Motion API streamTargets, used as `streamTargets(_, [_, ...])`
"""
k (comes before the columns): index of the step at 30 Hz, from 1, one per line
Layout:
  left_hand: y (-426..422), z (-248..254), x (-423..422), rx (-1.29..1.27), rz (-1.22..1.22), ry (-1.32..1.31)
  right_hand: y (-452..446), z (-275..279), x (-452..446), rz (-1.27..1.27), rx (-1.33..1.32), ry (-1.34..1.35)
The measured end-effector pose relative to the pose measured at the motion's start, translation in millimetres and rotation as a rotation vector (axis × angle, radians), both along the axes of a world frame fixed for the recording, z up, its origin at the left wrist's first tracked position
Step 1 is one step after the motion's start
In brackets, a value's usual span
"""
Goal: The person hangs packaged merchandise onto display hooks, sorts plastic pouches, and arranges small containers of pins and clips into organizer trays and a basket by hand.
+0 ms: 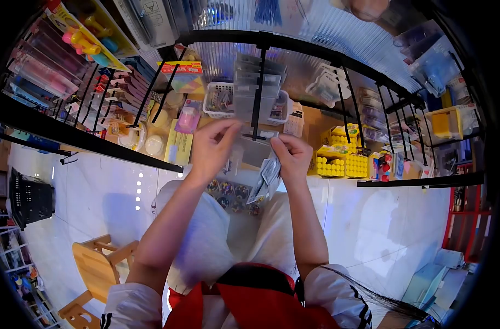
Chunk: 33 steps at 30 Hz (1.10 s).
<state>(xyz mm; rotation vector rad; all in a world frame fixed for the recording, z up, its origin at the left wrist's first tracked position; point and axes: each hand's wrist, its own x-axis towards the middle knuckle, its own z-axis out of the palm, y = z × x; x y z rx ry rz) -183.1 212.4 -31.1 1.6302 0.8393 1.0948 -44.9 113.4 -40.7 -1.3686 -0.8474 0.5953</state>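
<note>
My right hand [293,156] pinches a bunch of small flat packets [266,176], silvery grey with printing, which hang down below the fingers. To its left, my left hand [214,145] is raised beside the end of a black display hook [257,109]. Its thumb and fingertips are drawn together, and what they hold, if anything, is too small and blurred to name. Several clear grey packets [255,93] hang along that hook. Behind the hands, a white basket [220,100] stands on the shelf.
Yellow boxes [331,164] of yellow-capped items stand right on the shelf. Black rails [118,148] run along its front. A wooden chair [99,268] is at lower left, and a black basket [32,197] farther left. Round colourful items in clear packaging [227,189] lie low between the knees.
</note>
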Motion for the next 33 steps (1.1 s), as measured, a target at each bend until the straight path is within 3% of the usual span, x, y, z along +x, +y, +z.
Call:
streamTargets(9, [17.0, 4.8, 14.0, -0.072, 0.028, 0.111, 26.3, -5.4, 9.4, -0.049, -0.031, 0.1])
streamTargets(12, [25.5, 2.7, 21.7, -0.036, 0.033, 0.116, 36.4, -9.4, 13.2, -0.133, -0.074, -0.022])
streamTargets(17, [57.0, -5.9, 38.3, -0.06, -0.034, 0.04, 59.8, -18.7, 28.7, -0.131, 0.081, 0.095])
streamTargets(20, [35.5, 15.5, 26.5, 0.086, 0.214, 0.034, 50.5, -14.1, 33.6, -0.257, 0.099, 0.073])
streamTargets(21, [33.1, 2.3, 14.8, -0.021, 0.232, 0.055, 44.7, -11.5, 34.6, -0.308, 0.093, 0.056])
streamTargets(25, [-24.1, 23.3, -10.1, -0.434, -0.328, 0.379, 25.0, -5.9, 27.9, -0.499, -0.06, 0.019])
streamTargets(27, [-38.0, 8.0, 4.5, -0.481, -0.446, 0.324, 23.4, -19.0, 18.3, -0.552, -0.089, -0.091])
streamTargets(31, [-35.9, 1.6, 10.2, -0.76, -0.502, 0.475, 14.7, -24.0, -4.6, -0.404, -0.175, 0.023])
streamTargets(33, [-34.4, -7.0, 2.3, -0.756, -0.454, 0.327, 5.0, -26.1, -10.4, -0.251, -0.253, 0.044])
